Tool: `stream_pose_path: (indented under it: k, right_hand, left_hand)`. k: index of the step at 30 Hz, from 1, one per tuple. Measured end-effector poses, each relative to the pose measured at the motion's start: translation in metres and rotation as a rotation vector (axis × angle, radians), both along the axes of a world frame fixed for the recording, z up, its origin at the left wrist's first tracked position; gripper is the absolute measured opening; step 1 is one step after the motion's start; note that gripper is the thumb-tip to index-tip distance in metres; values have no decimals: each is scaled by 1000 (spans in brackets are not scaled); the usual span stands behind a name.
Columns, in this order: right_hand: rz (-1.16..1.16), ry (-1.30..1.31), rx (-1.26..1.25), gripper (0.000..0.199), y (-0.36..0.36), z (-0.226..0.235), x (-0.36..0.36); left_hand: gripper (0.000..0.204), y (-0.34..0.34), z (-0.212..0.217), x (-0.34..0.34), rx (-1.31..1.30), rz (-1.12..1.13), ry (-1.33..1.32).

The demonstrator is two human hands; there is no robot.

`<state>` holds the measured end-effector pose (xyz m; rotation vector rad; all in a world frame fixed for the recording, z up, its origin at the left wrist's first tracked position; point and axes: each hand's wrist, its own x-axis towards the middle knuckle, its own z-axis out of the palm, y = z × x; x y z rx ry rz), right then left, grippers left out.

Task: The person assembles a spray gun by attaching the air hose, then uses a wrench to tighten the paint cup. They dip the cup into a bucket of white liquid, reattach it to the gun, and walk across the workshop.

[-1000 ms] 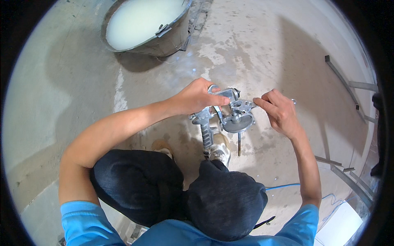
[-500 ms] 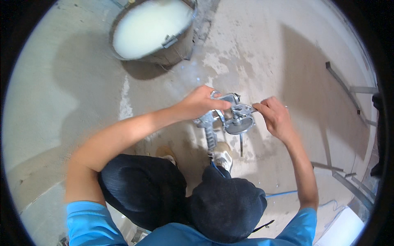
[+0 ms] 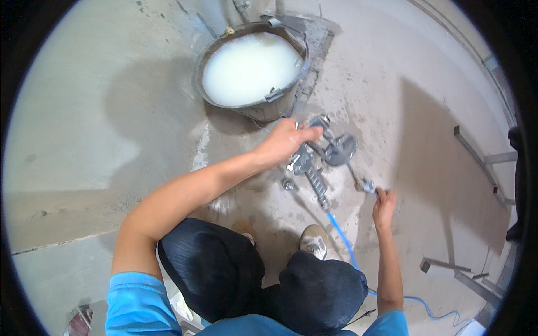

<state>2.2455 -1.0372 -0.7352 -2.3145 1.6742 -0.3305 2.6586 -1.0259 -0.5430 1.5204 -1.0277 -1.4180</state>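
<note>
the person's left hand [image 3: 287, 143] is wrapped around the top of a metal spray gun [image 3: 301, 161], holding it above the floor [image 3: 168, 162], between the knees [image 3: 322, 285] and a bucket [image 3: 280, 106] of whitish liquid [image 3: 252, 68]. the gun's round lid [image 3: 344, 147] juts out to the right, blurred, with a thin tube [image 3: 352, 170] slanting down from it. the right hand [image 3: 384, 208] pinches a small silvery tool [image 3: 368, 186] near the tube's lower end; whether they touch is hard to tell. a blue hose [image 3: 342, 236] trails from the gun's handle, and a small round metal piece [image 3: 287, 183] lies left of that handle.
</note>
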Motion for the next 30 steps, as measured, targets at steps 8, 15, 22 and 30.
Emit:
stream_pose_path:
  k: [8,15,22,30]
  right_hand:
    - [161,-747,39,67,-60,174,118]
    - [561,-312,-186,55,-92,308,342]
    - [498,-814,-250,30,-108,286,423]
    - [336,-1380,394,14,-135,240,428]
  left_hand:
    - [25,-33,87,52,-140,425,118]
    - [20,-65,115,83,-317,632,122]
    - [39,-65,143,110,-441,869,-151]
    - [40,-14,136,127,-421,848,-5]
